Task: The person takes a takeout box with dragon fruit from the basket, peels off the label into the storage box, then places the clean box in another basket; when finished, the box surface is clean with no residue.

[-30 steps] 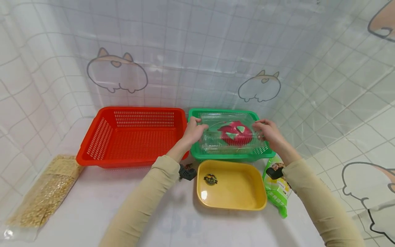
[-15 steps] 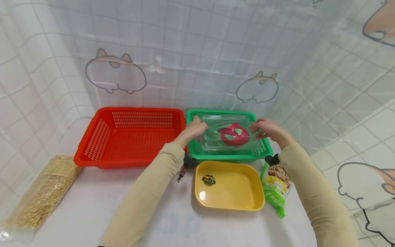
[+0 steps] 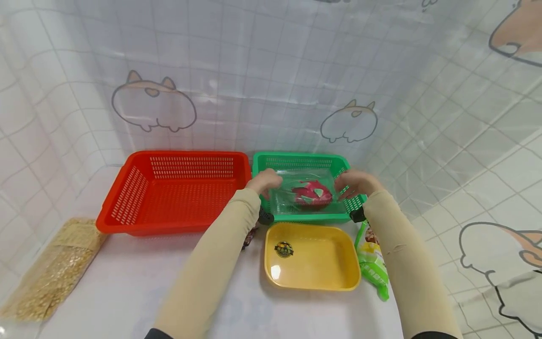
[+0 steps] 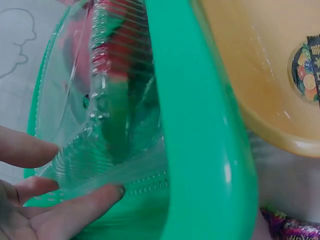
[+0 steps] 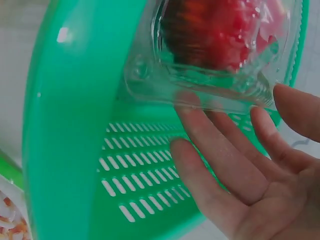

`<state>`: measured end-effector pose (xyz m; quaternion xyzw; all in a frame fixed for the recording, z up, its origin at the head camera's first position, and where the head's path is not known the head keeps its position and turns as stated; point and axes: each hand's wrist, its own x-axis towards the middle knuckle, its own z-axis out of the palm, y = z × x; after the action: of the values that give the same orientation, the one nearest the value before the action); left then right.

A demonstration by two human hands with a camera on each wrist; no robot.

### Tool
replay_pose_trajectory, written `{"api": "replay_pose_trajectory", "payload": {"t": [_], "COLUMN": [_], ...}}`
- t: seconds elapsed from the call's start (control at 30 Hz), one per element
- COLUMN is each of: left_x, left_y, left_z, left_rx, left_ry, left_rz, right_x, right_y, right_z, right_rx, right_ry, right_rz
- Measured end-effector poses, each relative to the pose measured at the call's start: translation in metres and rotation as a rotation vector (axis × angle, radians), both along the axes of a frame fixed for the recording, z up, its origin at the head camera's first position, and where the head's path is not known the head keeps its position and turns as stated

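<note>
A clear plastic clamshell box (image 3: 282,202) with a pink-red dragon fruit (image 3: 312,193) inside lies within the green basket (image 3: 300,218). At the box's left end is my left hand (image 3: 265,180); in the left wrist view its fingers (image 4: 92,207) are spread, with tips right at the ribbed plastic. My right hand (image 3: 354,182) is at the opposite end. Its fingers (image 5: 220,155) extend loosely in the right wrist view, some tips against the box's edge and the thumb apart from them.
Left of the green basket stands a red basket (image 3: 175,228). In front are a yellow tray (image 3: 313,263) and a green snack bag (image 3: 374,268), partly behind my right sleeve. A small dark-wrapped item (image 3: 249,238) lies by my left forearm. At far left lies a bag of grains (image 3: 55,270).
The clamshell box has gone down deeper into the green basket, along with both hands. My fingers have loosened from its ends. The view has shifted slightly.
</note>
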<state>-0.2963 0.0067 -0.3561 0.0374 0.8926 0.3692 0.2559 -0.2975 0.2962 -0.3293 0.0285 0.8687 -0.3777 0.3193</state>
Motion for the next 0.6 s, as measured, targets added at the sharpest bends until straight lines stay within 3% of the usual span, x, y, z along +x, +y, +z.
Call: {"api": "replay_pose_trajectory", "payload": {"t": [0.27, 0.5, 0.6], "left_x": [-0.003, -0.009, -0.011], "left_y": [-0.001, -0.003, 0.000], "left_z": [-0.004, -0.006, -0.007], "left_rx": [0.003, 0.000, 0.014], "left_ry": [-0.010, -0.069, -0.073], "left_rz": [0.006, 0.024, 0.039], "right_x": [-0.005, -0.008, -0.008], "right_y": [-0.001, 0.000, 0.003], "right_z": [-0.010, -0.013, -0.015], "right_rx": [-0.043, -0.044, -0.032], "right_ry": [-0.041, -0.062, -0.074], "right_rz": [-0.063, -0.072, -0.121]}}
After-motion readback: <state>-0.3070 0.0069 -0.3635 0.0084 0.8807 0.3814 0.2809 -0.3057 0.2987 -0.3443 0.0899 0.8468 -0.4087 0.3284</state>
